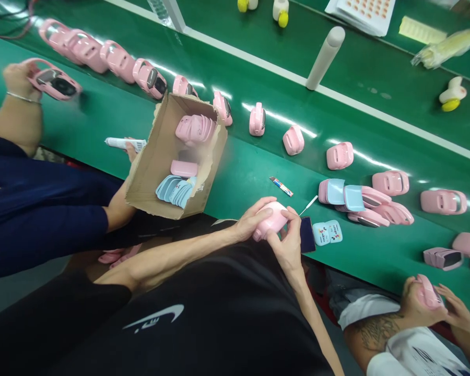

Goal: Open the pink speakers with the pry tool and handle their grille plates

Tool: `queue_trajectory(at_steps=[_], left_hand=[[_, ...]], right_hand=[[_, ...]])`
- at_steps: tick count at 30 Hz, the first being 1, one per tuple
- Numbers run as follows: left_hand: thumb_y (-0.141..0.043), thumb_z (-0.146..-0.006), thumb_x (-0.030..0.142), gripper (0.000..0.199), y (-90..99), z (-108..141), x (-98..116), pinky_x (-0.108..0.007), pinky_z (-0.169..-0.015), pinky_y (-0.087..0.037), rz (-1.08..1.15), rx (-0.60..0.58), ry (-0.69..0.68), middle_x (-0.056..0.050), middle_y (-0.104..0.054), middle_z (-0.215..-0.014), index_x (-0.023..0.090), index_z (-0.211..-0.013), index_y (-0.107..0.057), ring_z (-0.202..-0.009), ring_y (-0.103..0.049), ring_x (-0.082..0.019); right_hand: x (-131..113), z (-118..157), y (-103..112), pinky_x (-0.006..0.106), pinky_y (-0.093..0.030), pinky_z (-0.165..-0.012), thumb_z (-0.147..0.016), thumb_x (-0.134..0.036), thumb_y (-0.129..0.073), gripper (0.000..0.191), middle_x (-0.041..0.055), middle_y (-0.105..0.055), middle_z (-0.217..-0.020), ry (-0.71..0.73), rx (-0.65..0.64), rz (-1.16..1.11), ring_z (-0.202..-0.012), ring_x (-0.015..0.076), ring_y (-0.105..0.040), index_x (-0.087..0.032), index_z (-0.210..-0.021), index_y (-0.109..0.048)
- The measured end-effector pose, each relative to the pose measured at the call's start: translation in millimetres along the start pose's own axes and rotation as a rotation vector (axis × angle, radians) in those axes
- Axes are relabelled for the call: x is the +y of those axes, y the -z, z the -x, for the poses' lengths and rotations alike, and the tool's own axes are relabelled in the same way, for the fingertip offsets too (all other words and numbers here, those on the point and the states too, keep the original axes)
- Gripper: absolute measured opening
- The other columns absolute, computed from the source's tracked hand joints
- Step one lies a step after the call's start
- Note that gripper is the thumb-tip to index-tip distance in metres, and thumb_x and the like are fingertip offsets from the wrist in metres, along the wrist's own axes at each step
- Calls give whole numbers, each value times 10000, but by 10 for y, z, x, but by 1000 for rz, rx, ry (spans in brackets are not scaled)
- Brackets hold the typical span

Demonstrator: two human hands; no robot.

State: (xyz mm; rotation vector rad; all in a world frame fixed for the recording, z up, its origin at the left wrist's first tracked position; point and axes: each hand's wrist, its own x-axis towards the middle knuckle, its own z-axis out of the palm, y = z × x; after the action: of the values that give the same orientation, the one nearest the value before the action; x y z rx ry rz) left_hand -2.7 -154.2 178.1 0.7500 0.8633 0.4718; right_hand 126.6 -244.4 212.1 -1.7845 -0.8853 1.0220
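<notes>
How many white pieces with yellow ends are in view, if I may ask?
3: one at the top edge, another just right of it, and the third near the right edge. Others may be hidden.

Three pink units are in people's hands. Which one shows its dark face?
The far-left unit, in the hand with a bracelet. The centre unit and lower-right unit show only pink from here.

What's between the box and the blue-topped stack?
Between the box and the stack, head view shows a slim red, white and blue item, then a white-handled tool nearer the stack. Both lie on the green table.
</notes>
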Motion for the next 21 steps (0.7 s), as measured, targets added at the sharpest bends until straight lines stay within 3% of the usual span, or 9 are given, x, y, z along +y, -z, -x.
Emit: queue_trajectory(at_steps=[8,16,21], left_hand=[[-709,-938,620,687,25,-1,-38,-369,-986,-541,-118,16,-34,-96,-684,-1413,254,-1510,-603,-1167,-669,-285],[-700,-930,564,666,47,37,-24,-344,-859,-573,-161,9,-18,-89,-694,-1363,258,-1513,-599,-1060,-691,-269],[-679,-936,554,625,43,86,56,-422,-1025,-549,-323,-5,-112,-74,-685,-1384,268,-1489,-629,-1207,-657,-324]], right_hand=[[-67,-7,26,482,-624,-1013,-776,-315,-688,564,150,-417,-1628,-88,3,-58,-1524,337,-466,-262,-1314,-528],[-141,-6,48,481,-632,-981,-741,-323,-716,542,134,-456,-1530,-114,14,-10,-1473,341,-486,-263,-1256,-558],[-31,2,80,494,-611,-1015,-760,-316,-690,480,117,-479,-1481,-57,19,-3,-1426,329,-517,-272,-1220,-561]])
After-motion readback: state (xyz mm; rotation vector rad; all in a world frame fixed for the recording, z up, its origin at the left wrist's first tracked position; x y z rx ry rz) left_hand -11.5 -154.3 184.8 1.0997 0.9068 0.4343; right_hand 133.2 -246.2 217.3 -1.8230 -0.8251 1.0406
